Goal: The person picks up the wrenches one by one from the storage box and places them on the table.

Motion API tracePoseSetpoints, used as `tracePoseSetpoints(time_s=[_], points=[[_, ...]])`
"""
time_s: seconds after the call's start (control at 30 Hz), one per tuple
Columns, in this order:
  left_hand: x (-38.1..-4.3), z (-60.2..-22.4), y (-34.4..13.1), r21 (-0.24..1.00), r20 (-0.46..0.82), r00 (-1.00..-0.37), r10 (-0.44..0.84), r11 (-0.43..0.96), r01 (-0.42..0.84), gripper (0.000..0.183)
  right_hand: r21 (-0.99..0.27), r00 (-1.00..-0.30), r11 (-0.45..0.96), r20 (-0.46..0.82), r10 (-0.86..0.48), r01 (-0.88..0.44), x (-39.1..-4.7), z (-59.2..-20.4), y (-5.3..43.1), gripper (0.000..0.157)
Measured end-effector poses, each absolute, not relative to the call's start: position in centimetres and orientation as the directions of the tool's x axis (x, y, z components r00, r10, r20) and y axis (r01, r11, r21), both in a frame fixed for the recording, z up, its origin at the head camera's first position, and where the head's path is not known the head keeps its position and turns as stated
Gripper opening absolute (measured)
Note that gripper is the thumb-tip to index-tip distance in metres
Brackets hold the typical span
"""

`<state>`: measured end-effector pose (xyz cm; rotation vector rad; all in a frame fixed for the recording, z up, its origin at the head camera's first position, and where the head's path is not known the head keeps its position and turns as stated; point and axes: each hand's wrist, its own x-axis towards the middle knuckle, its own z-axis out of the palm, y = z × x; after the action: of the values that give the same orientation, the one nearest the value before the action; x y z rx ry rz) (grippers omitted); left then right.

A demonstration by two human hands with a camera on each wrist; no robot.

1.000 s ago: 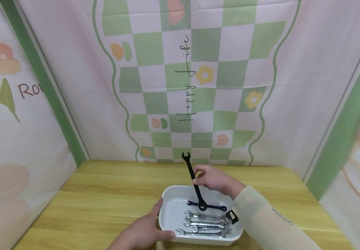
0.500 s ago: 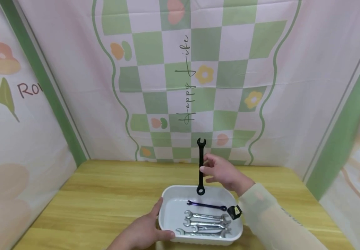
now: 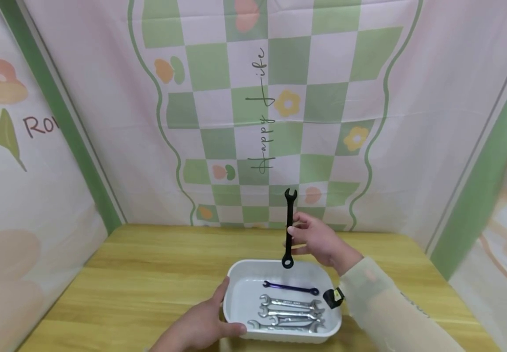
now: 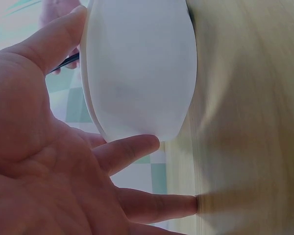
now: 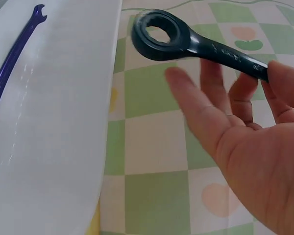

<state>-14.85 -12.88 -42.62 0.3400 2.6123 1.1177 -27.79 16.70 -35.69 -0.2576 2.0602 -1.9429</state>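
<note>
A black combination wrench [image 3: 289, 227] stands nearly upright above the far rim of a white tray [image 3: 239, 298]. My right hand [image 3: 317, 239] pinches its shaft between thumb and fingers. The ring end [image 5: 160, 35] points down and the open end is up. My left hand [image 3: 198, 325] rests against the tray's left end, thumb at the near rim, other fingers straight and spread, as the left wrist view [image 4: 54, 156] shows. Inside the tray lie a dark purple wrench [image 3: 291, 288] and several silver wrenches [image 3: 290, 304], side by side.
The tray sits on a wooden table [image 3: 157, 274] near its front. A printed cloth [image 3: 324, 63] with green checks hangs behind the table's back edge. Cloth also closes in the left and right sides. A small black device [image 3: 334, 297] is on the right wrist.
My right hand has lifted the black wrench up and to the right, out of the tray, turning it from a slant to nearly upright. The left hand and the tray stay put.
</note>
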Motion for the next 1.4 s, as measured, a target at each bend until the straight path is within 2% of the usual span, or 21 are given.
tracePoseSetpoints(time_s=[0.17, 0.33, 0.47, 0.77, 1.0, 1.23, 1.4], points=[[-14.8, -42.6, -12.9, 0.729, -0.151, -0.933, 0.326, 0.674, 0.117, 0.119, -0.995, -0.955, 0.043, -0.098, -0.279, 0.090, -27.9, -36.0, 17.1, 0.017], [-14.8, -42.5, -12.9, 0.731, -0.158, -0.933, 0.323, 0.673, 0.110, 0.118, -0.994, -0.959, 0.077, -0.098, -0.267, 0.080, -27.7, -36.4, 18.2, 0.039], [-14.9, -42.5, -12.8, 0.737, -0.168, -0.933, 0.319, 0.669, 0.097, 0.118, -0.992, -0.951, 0.107, -0.101, -0.291, 0.073, -27.5, -36.5, 19.2, 0.050], [-15.1, -43.0, -12.9, 0.748, -0.169, -0.930, 0.326, 0.657, 0.095, 0.119, -0.987, -0.926, 0.124, -0.139, -0.351, 0.101, -26.7, -36.3, 21.9, 0.055], [-15.1, -42.8, -12.9, 0.766, -0.195, -0.929, 0.316, 0.640, 0.057, 0.119, -0.975, -0.939, 0.180, -0.179, -0.293, 0.130, -25.7, -36.8, 25.5, 0.060], [-15.0, -42.9, -12.8, 0.766, -0.222, -0.930, 0.294, 0.642, 0.020, 0.121, -0.945, -0.945, 0.292, -0.222, -0.241, 0.148, -23.5, -39.3, 28.7, 0.066], [-15.1, -43.0, -12.8, 0.768, -0.217, -0.928, 0.302, 0.640, 0.028, 0.121, -0.905, -0.948, 0.395, -0.251, -0.195, 0.159, -21.5, -42.0, 30.3, 0.061]])
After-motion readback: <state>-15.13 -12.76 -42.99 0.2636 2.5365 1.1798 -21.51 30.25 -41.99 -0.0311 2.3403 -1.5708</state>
